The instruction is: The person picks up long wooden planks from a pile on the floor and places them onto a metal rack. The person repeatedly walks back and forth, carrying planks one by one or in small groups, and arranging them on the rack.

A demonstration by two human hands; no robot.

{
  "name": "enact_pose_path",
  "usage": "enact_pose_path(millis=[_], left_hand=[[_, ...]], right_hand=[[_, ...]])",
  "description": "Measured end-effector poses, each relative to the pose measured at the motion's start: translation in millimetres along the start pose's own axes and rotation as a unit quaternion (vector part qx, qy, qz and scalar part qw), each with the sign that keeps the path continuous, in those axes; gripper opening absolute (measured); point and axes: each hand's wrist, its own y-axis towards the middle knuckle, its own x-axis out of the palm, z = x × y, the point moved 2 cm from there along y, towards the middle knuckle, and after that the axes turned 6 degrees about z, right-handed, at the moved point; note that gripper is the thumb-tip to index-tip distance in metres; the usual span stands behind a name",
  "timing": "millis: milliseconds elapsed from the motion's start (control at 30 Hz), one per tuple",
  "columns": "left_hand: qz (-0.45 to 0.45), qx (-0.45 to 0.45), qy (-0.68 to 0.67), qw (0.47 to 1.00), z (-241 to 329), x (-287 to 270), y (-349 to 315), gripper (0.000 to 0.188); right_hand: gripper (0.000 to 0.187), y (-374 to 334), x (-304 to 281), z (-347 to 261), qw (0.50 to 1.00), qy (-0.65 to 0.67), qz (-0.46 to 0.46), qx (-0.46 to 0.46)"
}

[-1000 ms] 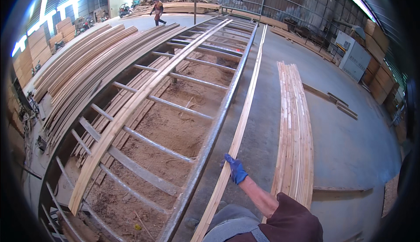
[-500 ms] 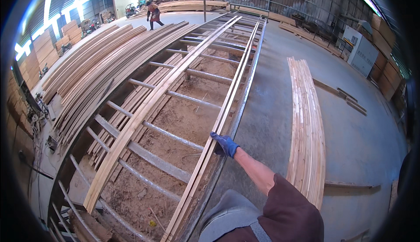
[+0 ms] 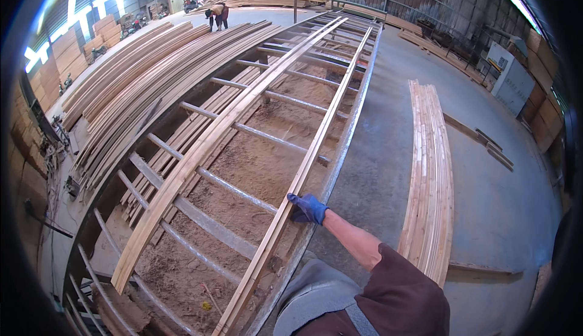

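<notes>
Near the right rail of a long metal roller frame (image 3: 348, 148), my right hand (image 3: 310, 208), in a blue glove, is closed around the side of long narrow wooden strips (image 3: 310, 157). The thumb lies over the top of the strips, while the other fingers are mostly hidden beneath and behind them. The strips lie side by side lengthwise over the rollers. To their left, apart from them, a wider long board (image 3: 200, 157) also rests on the rollers. My left hand is out of view.
Stacked long boards (image 3: 164, 75) lie left of the frame. On the floor to the right is a bundle of strips (image 3: 430, 172). Sawdust (image 3: 267, 148) shows beneath the rollers. Another person (image 3: 217, 17) bends over at the far left, and a grey cabinet (image 3: 512, 81) stands far right.
My right hand and the strips have shifted slightly left across the rollers, and the gap between the strips has narrowed. The far person has gone from walking to bending over. The view has turned slightly.
</notes>
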Motion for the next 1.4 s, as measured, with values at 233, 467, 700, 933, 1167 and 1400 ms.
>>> enact_pose_path(millis=[233,467,700,933,1167,1400], left_hand=[[0.004,0.030,-0.060,0.998,-10,-20,7,0.044],[-0.049,-0.042,-0.055,0.996,31,-55,24,0.043],[0.093,0.009,0.101,0.990,14,-53,68,0.044],[0.244,0.072,0.180,0.950,143,-95,72,0.032],[0.192,0.150,0.010,0.970,175,-17,45,0.026],[0.183,0.088,0.000,0.979,160,5,64,0.044]], right_hand=[[0.079,-19,7,-19,0.996,-0.063,0.048,-0.046],[0.073,-25,7,-25,0.994,-0.073,0.066,-0.040],[0.067,-18,7,-18,0.995,-0.060,0.049,-0.063],[0.068,-18,14,-19,0.995,-0.031,0.091,-0.032],[0.069,-18,20,-21,0.994,-0.051,0.095,-0.022],[0.043,15,12,3,0.993,-0.053,0.107,-0.023]])
